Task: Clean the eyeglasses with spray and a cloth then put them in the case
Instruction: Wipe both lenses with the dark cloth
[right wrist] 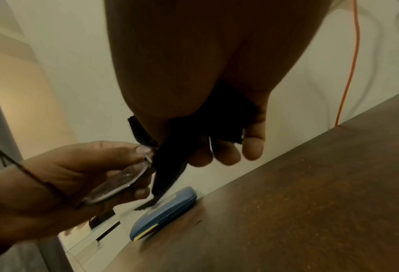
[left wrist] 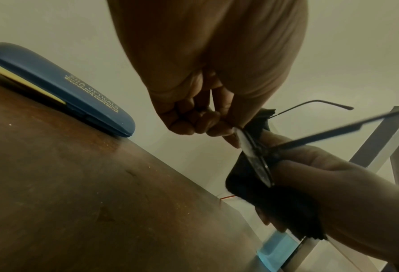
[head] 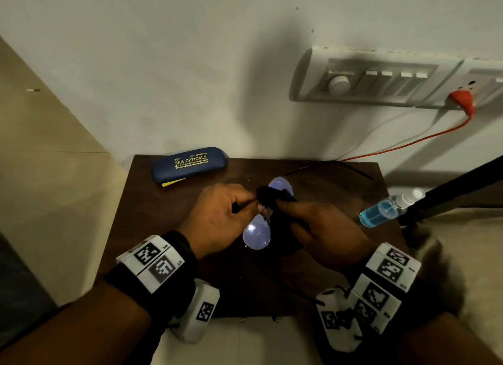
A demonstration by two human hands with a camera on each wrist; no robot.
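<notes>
Thin-framed eyeglasses (head: pixel 257 232) with bluish lenses hang above the brown table (head: pixel 168 228), temples unfolded toward the wall. My left hand (head: pixel 226 217) pinches the frame near the bridge. My right hand (head: pixel 324 234) holds a black cloth (head: pixel 275 198) wrapped over the far lens. In the left wrist view the left hand (left wrist: pixel 200 125) pinches the eyeglasses (left wrist: pixel 256 156) against the cloth (left wrist: pixel 275 202). In the right wrist view the right hand (right wrist: pixel 226 147) grips the cloth (right wrist: pixel 170 165) beside the lens (right wrist: pixel 116 184). The blue case (head: pixel 189 163) lies shut at the table's back left. The spray bottle (head: pixel 386 209) lies at the right edge.
A yellow cloth (head: pixel 172 182) sticks out under the case. A switchboard (head: pixel 381 78) with a red plug and cable (head: pixel 408 144) is on the wall. A dark bar (head: pixel 457 190) slants past the bottle on the right.
</notes>
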